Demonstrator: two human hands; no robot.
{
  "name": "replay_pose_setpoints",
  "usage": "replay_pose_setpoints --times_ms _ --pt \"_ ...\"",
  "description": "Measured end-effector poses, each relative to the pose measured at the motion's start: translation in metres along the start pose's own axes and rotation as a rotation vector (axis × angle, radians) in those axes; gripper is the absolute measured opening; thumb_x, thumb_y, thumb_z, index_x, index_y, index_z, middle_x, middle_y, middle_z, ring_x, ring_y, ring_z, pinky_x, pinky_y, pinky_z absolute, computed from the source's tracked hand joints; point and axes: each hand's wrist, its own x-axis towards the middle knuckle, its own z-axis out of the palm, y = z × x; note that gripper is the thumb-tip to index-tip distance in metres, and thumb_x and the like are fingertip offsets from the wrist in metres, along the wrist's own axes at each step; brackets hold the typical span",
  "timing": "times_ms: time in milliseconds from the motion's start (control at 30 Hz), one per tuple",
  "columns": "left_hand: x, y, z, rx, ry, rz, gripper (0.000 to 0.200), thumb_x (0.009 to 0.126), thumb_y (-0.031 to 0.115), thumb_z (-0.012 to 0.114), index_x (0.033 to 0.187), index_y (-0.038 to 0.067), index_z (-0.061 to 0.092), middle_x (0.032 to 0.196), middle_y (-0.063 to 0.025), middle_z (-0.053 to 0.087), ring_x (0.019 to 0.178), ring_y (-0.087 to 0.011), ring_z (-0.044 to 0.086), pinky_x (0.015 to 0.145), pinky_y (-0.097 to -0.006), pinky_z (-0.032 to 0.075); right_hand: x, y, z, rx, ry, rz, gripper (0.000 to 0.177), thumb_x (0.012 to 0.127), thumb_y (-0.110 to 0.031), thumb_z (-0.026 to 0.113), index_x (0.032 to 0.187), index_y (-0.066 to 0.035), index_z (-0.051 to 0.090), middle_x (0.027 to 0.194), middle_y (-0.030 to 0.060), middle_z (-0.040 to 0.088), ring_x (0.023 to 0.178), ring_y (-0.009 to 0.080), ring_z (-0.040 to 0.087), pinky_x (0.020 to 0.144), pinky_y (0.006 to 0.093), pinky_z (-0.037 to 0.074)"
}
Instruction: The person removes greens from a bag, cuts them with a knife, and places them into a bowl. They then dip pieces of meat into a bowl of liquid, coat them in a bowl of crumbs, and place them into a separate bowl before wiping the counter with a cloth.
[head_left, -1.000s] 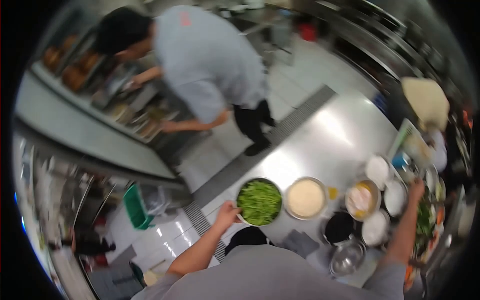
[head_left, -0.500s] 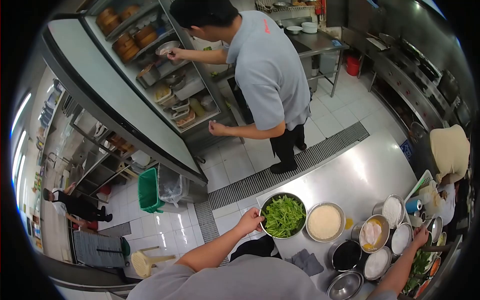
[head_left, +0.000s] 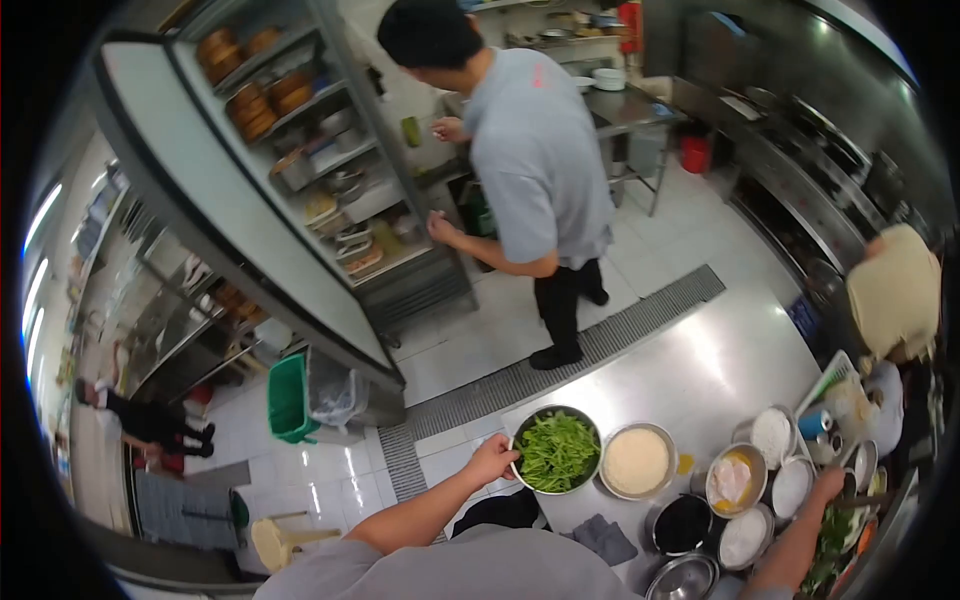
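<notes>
My left hand (head_left: 492, 458) grips the rim of a steel bowl filled with chopped green leafy vegetables (head_left: 557, 452); the bowl is at the near left part of the steel table (head_left: 660, 365). Far to the right, my right hand (head_left: 828, 485) is by the containers, its fingers closed, but what they hold is hidden. Close to it are a bowl of white powder (head_left: 793, 484), a bowl with pale raw meat and yellow egg (head_left: 733, 478) and some leafy greens (head_left: 828, 545). A bowl of cream-coloured crumbs (head_left: 637, 461) stands beside the vegetable bowl.
A co-worker in a grey shirt (head_left: 530, 160) stands across the table by an open fridge (head_left: 300, 170). A grey cloth (head_left: 604, 540) and a bowl of black contents (head_left: 682, 524) lie near me. A green bin (head_left: 288, 398) stands left, another person (head_left: 895, 290) right.
The co-worker has drawn a hand back from the fridge shelf and moved slightly away from it. My view has shifted a little; my left hand stays on the vegetable bowl.
</notes>
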Motion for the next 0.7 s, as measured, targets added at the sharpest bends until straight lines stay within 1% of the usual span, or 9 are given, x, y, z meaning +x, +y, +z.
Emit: replay_pose_setpoints --times_ms 67,100,133,167,233,267,333,467,700 --pt "-0.001 0.004 -0.003 -0.016 -0.046 0.007 0.02 0.1 0.01 0.067 0.115 -0.002 0.066 0.095 -0.0144 0.076 0.073 -0.0216 0.077 0.062 -0.0351 0.067 0.018 0.034 0.055 -0.335 0.076 -0.121 0.033 0.103 -0.033 0.068 0.09 -0.006 0.082 0.089 0.0154 0.08 0.077 0.0342 0.08 0.064 0.0472 0.064" --pt "0.002 0.0 -0.003 -0.026 -0.062 0.022 0.02 0.099 0.01 0.066 0.115 -0.002 0.069 0.096 -0.015 0.077 0.074 -0.0216 0.078 0.063 -0.0348 0.067 -0.001 0.021 0.031 -0.151 0.092 0.072 0.034 0.103 -0.035 0.068 0.091 -0.005 0.081 0.092 0.017 0.08 0.078 0.0375 0.079 0.067 0.0493 0.064" --pt "-0.005 0.007 0.001 -0.064 -0.05 0.028 0.018 0.099 0.009 0.065 0.113 -0.001 0.069 0.095 -0.0147 0.077 0.074 -0.0218 0.078 0.061 -0.0334 0.066 -0.006 0.037 0.058 -0.093 0.203 -0.003 0.038 0.103 -0.038 0.067 0.092 -0.005 0.08 0.092 0.0184 0.079 0.082 0.0408 0.078 0.072 0.0518 0.063" --pt "0.002 0.001 0.0 -0.026 -0.064 0.04 0.018 0.098 0.008 0.065 0.113 -0.001 0.069 0.097 -0.0149 0.077 0.073 -0.0219 0.077 0.059 -0.0326 0.066 -0.022 0.017 0.021 -0.04 0.129 0.046 0.041 0.103 -0.04 0.065 0.094 -0.004 0.079 0.096 0.0211 0.079 0.089 0.0437 0.077 0.077 0.0537 0.061" --pt "-0.002 0.006 0.003 -0.027 -0.031 0.037 0.019 0.098 0.005 0.064 0.116 -0.001 0.064 0.094 -0.0137 0.075 0.066 -0.0192 0.073 0.056 -0.0315 0.065 -0.049 -0.038 -0.057 0.211 0.072 0.321 0.032 0.101 -0.032 0.064 0.096 -0.005 0.08 0.095 0.0229 0.078 0.091 0.0456 0.076 0.081 0.0551 0.061" --pt "0.001 0.001 0.002 -0.039 -0.015 0.026 0.023 0.098 0.004 0.064 0.12 -0.001 0.061 0.094 -0.0135 0.073 0.063 -0.0185 0.071 0.053 -0.0312 0.065 -0.04 -0.032 -0.043 0.207 -0.011 0.286 0.026 0.097 -0.026 0.065 0.096 -0.007 0.083 0.097 0.0225 0.079 0.093 0.0456 0.077 0.085 0.0552 0.061" --pt "0.0 0.002 0.001 -0.059 -0.006 -0.015 0.017 0.099 0.004 0.063 0.116 0.003 0.06 0.093 -0.0116 0.071 0.063 -0.0176 0.07 0.051 -0.0306 0.063 -0.06 -0.053 -0.081 0.446 0.069 0.469 0.024 0.091 -0.023 0.068 0.099 -0.01 0.087 0.1 0.0208 0.081 0.096 0.043 0.078 0.09 0.052 0.061" --pt "0.01 -0.001 -0.002 -0.039 -0.003 0.01 0.01 0.101 0.005 0.061 0.111 0.007 0.058 0.091 -0.0095 0.07 0.06 -0.0158 0.068 0.05 -0.0294 0.063 -0.07 -0.07 -0.096 0.631 0.126 0.642 0.018 0.082 -0.011 0.071 0.093 -0.005 0.084 0.095 0.0245 0.08 0.098 0.0415 0.079 0.091 0.047 0.061" --pt "0.022 0.046 -0.006 -0.056 0.08 0.057 0.009 0.103 0.007 0.058 0.112 0.007 0.058 0.087 -0.0075 0.07 0.061 -0.0145 0.068 0.048 -0.0274 0.058 -0.086 -0.077 -0.089 0.777 0.262 0.892 0.022 0.086 -0.011 0.066 0.096 -0.004 0.084 0.1 0.0223 0.081 0.097 0.0397 0.079 0.091 0.0474 0.061"
